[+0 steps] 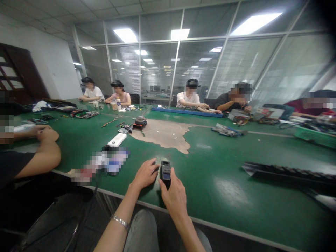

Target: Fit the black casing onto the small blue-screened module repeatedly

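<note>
Remote-like device (pixel 165 174), right hand (pixel 173 197) on it, left hand (pixel 145 174) beside, markings unreadable

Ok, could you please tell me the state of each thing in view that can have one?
Right hand: gripping a small black handheld device.
Left hand: fingers curled, right beside the device.
Green table mat: worn through in a patch, showing beige beneath.
White power bank: lying flat.
Plastic bottle: upright.
Ceiling lights: on.
Window blinds: lowered.
</note>
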Motion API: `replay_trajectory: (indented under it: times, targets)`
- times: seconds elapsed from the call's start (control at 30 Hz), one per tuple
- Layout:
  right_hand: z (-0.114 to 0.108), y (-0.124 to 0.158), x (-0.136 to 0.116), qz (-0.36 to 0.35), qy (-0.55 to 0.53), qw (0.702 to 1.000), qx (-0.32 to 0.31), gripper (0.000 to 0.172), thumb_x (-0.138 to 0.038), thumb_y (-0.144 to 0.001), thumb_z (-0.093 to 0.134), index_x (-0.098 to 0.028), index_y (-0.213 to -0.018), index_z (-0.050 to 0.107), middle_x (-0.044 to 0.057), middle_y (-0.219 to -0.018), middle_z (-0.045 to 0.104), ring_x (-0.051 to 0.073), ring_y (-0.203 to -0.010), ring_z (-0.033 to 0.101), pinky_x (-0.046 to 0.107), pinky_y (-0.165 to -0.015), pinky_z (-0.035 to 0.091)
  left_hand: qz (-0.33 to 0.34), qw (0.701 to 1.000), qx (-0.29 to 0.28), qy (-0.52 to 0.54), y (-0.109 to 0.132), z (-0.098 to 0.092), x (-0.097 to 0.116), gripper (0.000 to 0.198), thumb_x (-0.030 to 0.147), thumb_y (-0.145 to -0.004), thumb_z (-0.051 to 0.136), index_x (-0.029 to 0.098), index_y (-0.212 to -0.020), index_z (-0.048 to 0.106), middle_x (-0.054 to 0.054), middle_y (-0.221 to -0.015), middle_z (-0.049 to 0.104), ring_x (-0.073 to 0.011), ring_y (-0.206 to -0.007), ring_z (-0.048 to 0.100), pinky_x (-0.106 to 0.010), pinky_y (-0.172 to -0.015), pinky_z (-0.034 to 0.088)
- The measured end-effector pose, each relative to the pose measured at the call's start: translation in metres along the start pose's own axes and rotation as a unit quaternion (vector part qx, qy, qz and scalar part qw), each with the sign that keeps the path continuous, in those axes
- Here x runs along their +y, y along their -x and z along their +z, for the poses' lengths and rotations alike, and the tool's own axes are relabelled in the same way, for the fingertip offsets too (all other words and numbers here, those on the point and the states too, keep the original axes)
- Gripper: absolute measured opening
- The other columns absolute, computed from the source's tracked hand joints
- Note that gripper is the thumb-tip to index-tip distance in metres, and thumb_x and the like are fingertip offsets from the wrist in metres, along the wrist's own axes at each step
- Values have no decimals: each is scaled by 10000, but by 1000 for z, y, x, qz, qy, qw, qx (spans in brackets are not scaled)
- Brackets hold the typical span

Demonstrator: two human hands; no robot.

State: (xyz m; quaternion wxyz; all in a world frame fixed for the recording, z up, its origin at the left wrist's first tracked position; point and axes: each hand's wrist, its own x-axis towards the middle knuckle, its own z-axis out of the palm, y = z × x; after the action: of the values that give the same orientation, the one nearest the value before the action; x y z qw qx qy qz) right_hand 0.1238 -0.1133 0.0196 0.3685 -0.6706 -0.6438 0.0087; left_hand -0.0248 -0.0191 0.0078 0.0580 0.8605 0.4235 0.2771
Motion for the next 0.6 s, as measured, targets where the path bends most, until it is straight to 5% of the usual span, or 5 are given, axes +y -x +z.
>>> replay_trajectory:
  times: [0.33, 0.6]
  targets:
    - [-32, -21, -7, 14, -70, 993, 92, 701, -472, -882, 493, -104, -1449, 307, 173, -1333, 531, 274, -1197, 520, 398, -1005, 396, -6, 1000, 1, 0, 3, 1, -2, 341, 248, -863, 558, 237, -1196, 626, -91, -1402, 481, -241, -1276, 466, -408, -1084, 377]
    - [-30, -9, 39, 83, 12, 993, 83, 720, -496, -871, 491, -69, -1430, 338, 216, -1293, 550, 327, -1148, 553, 432, -953, 429, -7, 1000, 8, 2, 4, 2, -6, 353, 233, -863, 558, 245, -1211, 616, -82, -1411, 475, -236, -1287, 456, -413, -1098, 358]
